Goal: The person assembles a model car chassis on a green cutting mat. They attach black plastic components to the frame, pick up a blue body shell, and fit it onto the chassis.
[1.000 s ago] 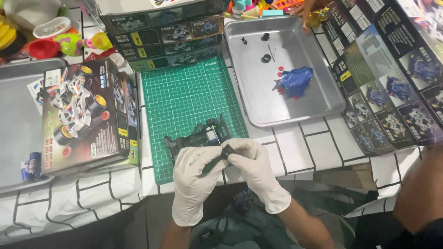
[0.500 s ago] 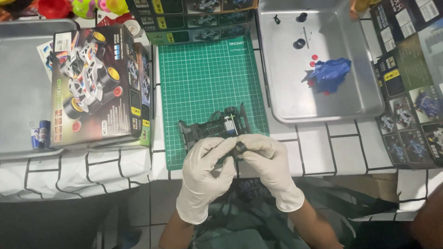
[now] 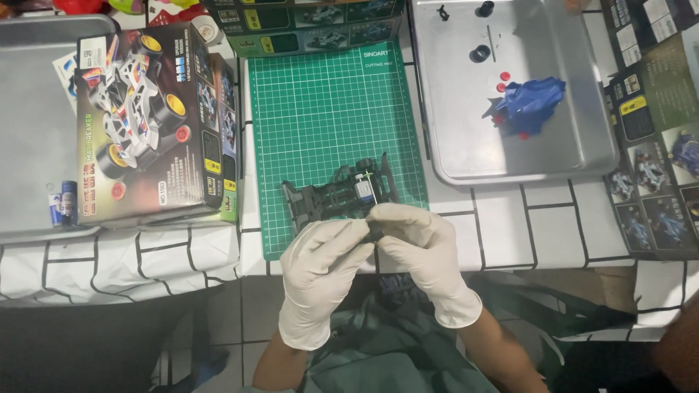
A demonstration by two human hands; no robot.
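Observation:
A black toy car chassis (image 3: 336, 195) with a small silver motor lies on the near edge of a green cutting mat (image 3: 328, 109). Both hands wear white gloves. My left hand (image 3: 320, 266) and my right hand (image 3: 422, 251) meet at the chassis's near side, fingertips pinching a small dark part against it. What exactly sits between the fingers is hidden by the gloves.
A metal tray (image 3: 575, 138) at the right holds a blue car body (image 3: 530, 105), small black wheels and red bits. A toy car box (image 3: 149, 120) lies at the left on another tray (image 3: 29, 145). Printed sheets (image 3: 655, 145) lie far right.
The view has shifted so the table sits more to the right and closer. Both hands stay together on the chassis at the mat's near edge.

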